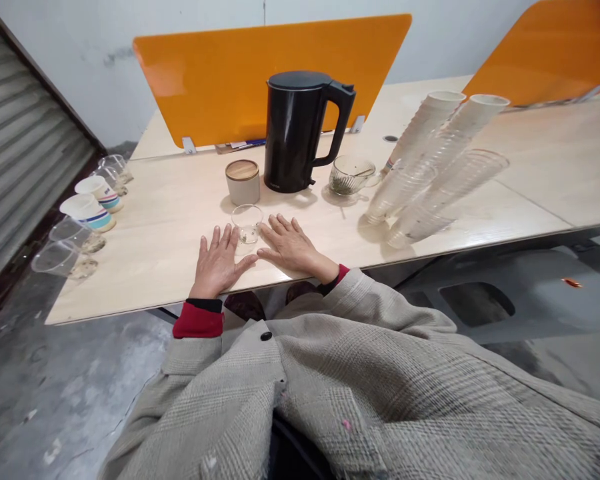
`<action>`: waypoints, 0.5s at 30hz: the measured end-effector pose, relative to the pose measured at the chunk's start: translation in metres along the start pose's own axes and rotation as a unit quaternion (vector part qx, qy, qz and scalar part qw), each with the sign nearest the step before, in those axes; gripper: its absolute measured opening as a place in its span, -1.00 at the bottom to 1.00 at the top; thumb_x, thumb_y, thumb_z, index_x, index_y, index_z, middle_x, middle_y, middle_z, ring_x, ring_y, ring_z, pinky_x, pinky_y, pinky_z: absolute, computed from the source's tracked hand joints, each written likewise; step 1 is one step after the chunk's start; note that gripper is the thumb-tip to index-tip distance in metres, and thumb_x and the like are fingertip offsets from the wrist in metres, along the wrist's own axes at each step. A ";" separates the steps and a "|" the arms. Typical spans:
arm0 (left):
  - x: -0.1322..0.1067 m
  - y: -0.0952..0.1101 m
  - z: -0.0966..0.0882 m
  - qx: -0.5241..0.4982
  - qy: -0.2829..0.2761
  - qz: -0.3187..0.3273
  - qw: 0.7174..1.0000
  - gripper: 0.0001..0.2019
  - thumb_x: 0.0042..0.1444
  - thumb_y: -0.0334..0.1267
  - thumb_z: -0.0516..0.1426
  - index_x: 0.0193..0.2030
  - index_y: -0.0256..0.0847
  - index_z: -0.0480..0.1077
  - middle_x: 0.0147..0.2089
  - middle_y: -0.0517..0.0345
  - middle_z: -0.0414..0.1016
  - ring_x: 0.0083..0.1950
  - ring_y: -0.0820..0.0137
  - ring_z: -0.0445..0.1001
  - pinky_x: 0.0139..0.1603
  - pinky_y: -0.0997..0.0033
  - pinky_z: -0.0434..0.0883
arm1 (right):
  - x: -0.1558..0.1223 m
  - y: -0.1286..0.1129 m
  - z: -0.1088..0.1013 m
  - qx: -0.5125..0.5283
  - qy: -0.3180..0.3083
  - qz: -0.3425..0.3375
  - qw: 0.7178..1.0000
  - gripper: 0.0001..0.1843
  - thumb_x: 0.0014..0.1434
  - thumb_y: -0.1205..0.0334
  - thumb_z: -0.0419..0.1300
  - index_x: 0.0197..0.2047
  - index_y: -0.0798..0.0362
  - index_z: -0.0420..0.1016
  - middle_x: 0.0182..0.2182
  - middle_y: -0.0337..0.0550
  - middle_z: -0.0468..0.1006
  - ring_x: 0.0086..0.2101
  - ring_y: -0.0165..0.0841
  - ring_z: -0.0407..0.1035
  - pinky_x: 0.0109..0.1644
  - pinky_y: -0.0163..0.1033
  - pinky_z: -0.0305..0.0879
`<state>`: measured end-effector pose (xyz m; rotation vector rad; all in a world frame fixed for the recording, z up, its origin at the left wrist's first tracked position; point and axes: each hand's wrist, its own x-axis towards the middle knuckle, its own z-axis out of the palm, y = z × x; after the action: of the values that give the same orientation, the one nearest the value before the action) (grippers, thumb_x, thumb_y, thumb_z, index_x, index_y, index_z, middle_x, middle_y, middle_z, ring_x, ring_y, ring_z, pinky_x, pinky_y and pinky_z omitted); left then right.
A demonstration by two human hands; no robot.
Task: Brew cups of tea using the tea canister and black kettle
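Glossy kettle (289, 137), plastic cup (248, 225), wooden lid (242, 169)

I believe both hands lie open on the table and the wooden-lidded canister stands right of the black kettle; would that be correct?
Not quite: the head view shows the wooden-lidded canister standing left of the black kettle. The left hand and right hand do lie open on the table.

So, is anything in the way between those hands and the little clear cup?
Nothing visible: the left hand and right hand are spread palm-down, on either side of the clear cup. The lidded canister and black kettle stand beyond it, out of the way.
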<state>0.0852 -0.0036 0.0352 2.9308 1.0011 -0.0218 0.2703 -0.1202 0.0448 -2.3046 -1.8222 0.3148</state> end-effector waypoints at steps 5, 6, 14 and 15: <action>-0.003 0.001 -0.005 0.001 -0.013 0.009 1.000 -0.16 0.45 0.33 -0.22 0.70 -0.11 -0.10 0.75 0.03 -0.17 0.76 -0.05 -0.24 0.68 -0.39 -0.11 | -0.002 0.004 0.001 0.012 0.018 -0.002 1.000 -0.18 0.48 -0.20 0.13 0.62 0.05 0.16 0.63 0.21 -0.03 0.61 0.13 -0.21 0.65 0.31 -0.29; -0.004 0.001 -0.007 0.000 -0.016 0.011 1.000 -0.17 0.46 0.32 -0.21 0.69 -0.10 -0.05 0.75 0.03 -0.17 0.75 -0.06 -0.23 0.67 -0.41 -0.11 | -0.002 0.004 0.002 0.013 0.024 -0.004 1.000 -0.18 0.48 -0.19 0.14 0.61 0.07 0.19 0.63 0.22 -0.01 0.61 0.13 -0.19 0.65 0.30 -0.27; -0.005 0.001 -0.009 -0.018 -0.017 0.005 1.000 -0.17 0.46 0.32 -0.17 0.67 -0.16 -0.02 0.74 -0.02 -0.15 0.75 -0.02 -0.20 0.68 -0.40 -0.13 | -0.005 0.008 0.007 0.014 0.067 -0.019 0.997 -0.22 0.44 -0.18 0.20 0.52 0.12 0.29 0.59 0.26 0.11 0.57 0.14 -0.04 0.61 0.36 -0.13; -0.005 0.001 -0.007 -0.019 -0.015 0.002 1.000 -0.13 0.45 0.33 -0.17 0.68 -0.21 -0.06 0.74 -0.05 -0.16 0.75 -0.01 -0.21 0.69 -0.37 -0.14 | -0.004 0.008 0.007 0.012 0.069 -0.016 0.997 -0.19 0.44 -0.19 0.21 0.54 0.14 0.26 0.59 0.28 0.09 0.57 0.13 -0.05 0.62 0.35 -0.13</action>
<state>0.0820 -0.0068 0.0428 2.8898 0.9795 -0.0464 0.2748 -0.1263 0.0358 -2.2197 -1.7755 0.1679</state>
